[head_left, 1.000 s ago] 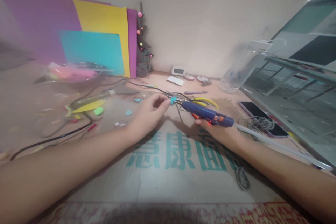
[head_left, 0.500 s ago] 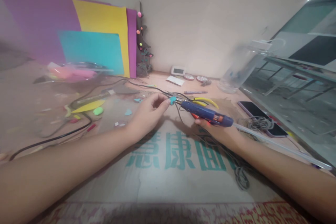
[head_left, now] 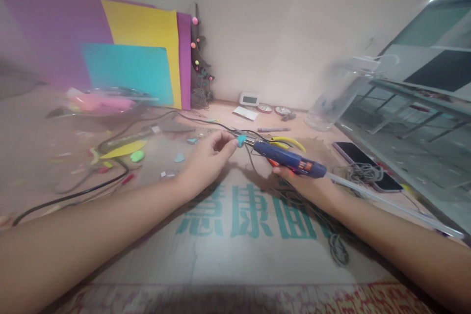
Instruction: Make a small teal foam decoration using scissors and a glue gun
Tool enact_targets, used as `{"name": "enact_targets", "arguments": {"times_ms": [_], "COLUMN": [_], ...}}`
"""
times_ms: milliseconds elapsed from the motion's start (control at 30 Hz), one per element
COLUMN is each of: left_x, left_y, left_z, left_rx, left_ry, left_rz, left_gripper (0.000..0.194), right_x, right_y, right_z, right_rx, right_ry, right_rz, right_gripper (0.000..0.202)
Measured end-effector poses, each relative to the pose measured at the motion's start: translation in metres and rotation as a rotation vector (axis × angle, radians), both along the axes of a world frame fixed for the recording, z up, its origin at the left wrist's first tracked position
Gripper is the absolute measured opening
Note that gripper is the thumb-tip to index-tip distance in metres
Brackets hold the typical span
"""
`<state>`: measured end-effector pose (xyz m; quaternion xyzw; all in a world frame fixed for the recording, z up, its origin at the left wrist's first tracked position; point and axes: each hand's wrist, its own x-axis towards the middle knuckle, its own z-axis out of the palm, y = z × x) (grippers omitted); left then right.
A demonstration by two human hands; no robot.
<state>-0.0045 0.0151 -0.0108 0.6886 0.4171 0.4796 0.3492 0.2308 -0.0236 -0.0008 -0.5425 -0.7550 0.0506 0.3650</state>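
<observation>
Between thumb and fingertips, my left hand (head_left: 211,159) pinches a small turquoise cut-out piece (head_left: 241,141). My right hand (head_left: 300,179) is wrapped round a blue hot glue gun (head_left: 283,155) with an orange trigger; a clear glue stick (head_left: 393,203) runs out of its back end. The gun's metal nozzle meets the turquoise piece, or comes very close; I cannot tell which. Behind the gun lie yellow-handled pliers or scissors (head_left: 289,142), partly hidden. More turquoise cut-outs (head_left: 179,158) rest left of my left hand.
A phone (head_left: 368,167) with coiled wire on it lies right. A clear plastic jug (head_left: 338,93) stands behind it. Black cable (head_left: 91,189) crosses the left side near a green piece (head_left: 137,156) and a yellow leaf shape (head_left: 123,149). Coloured sheets (head_left: 140,29) lean at the back left.
Almost nothing differs. Both hands, the glue gun and the turquoise piece keep nearly the same places, with only a very slight shift.
</observation>
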Motion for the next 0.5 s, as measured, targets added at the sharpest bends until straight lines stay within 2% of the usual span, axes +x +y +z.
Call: {"name": "enact_targets", "arguments": {"times_ms": [500], "left_x": [-0.0005], "left_y": [0.0025], "left_z": [-0.0027], "left_rx": [0.006], "left_ry": [-0.014], "left_rz": [-0.003], "left_gripper": [0.023], "right_x": [0.0028], "right_y": [0.0020], "right_z": [0.0022], "right_rx": [-0.002], "right_ry": [-0.016], "right_rz": [-0.019], "right_gripper": [0.019]}}
